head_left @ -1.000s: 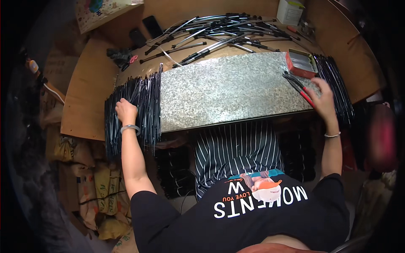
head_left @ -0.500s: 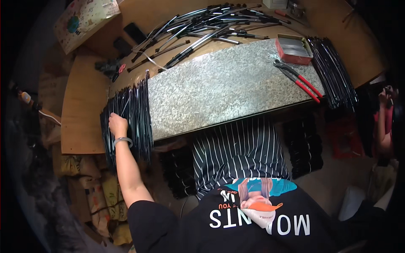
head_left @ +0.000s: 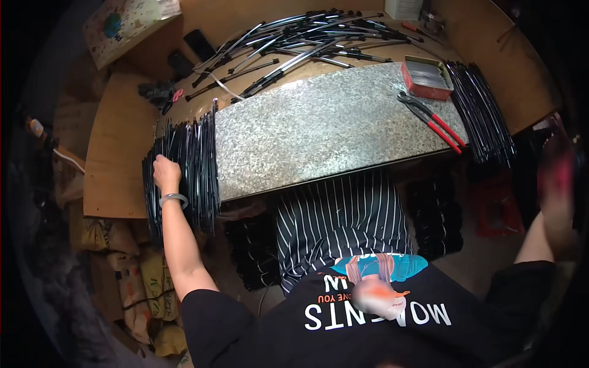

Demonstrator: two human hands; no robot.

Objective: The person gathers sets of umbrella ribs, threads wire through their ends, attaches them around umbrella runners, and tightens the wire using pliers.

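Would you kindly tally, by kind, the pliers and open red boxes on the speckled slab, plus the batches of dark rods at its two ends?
Pliers: 1
Open red box: 1
Batches of dark rods: 2
Total: 4

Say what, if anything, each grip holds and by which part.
The left grip rests curled at about mid-length on the left black rods; whether it holds any cannot be told. The right grip can't be made out.
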